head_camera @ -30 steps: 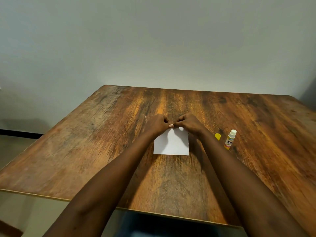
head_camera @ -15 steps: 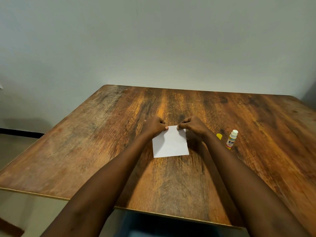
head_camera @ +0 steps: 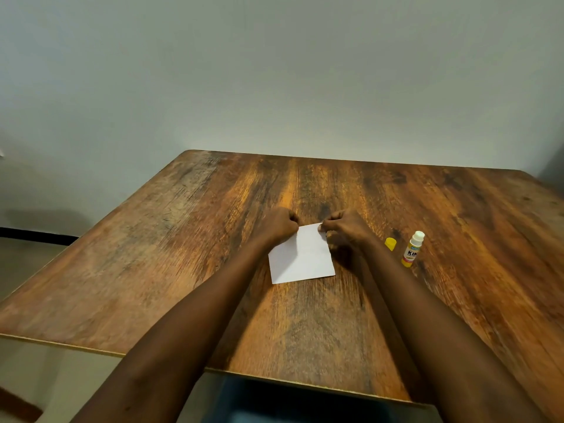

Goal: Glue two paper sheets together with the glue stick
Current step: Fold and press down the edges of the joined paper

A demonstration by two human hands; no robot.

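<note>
White paper lies flat in the middle of the wooden table, with a faint crease across it. My left hand is curled at its far left corner and my right hand pinches its far right corner. Whether one sheet or two lie there I cannot tell. To the right stands the uncapped glue stick, white on top with a yellow base. Its yellow cap sits just left of it.
The table's near edge runs below my forearms. A pale wall rises behind the far edge. The floor shows at the left, past the table's side.
My hands have moved apart along the paper's far edge, from touching at its middle to its two corners. The paper has turned slightly, its right side farther from me.
</note>
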